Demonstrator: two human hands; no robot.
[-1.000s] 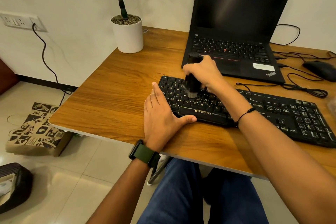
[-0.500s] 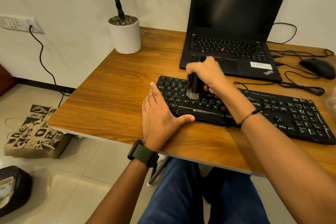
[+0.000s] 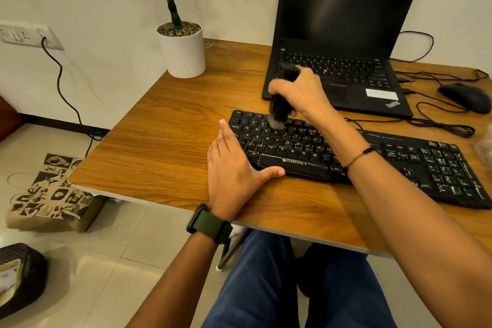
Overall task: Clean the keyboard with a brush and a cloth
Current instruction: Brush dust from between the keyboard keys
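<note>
The long black plastic keyboard [image 3: 372,157] lay slantwise on the brown wood-grain table [image 3: 159,141], running from the table's middle toward four o'clock. The right hand [image 3: 298,93] was curled round a stubby black brush [image 3: 279,104], held nearly upright, its pale bristles blurred and touching the upper key rows at the keyboard's left end. The left hand [image 3: 234,170] lay flat with straight fingers on the table at the keyboard's nine o'clock end, fingers against the left edge and thumb stretched along the front edge below the space bar. It held nothing. A watch with a green strap [image 3: 210,224] sat on that wrist, and a thin dark cord bracelet [image 3: 359,154] on the right one.

At twelve o'clock from the keyboard stood an open black laptop [image 3: 346,34] with a dark screen. At ten o'clock a white cylindrical pot with a green-stemmed plant [image 3: 183,50] stood near the far table corner. A black computer mouse [image 3: 466,96] lay at two o'clock, with black cables [image 3: 439,125] looped between it and the laptop. On the tiled floor at eight o'clock lay a printed brown paper bag [image 3: 50,194].
</note>
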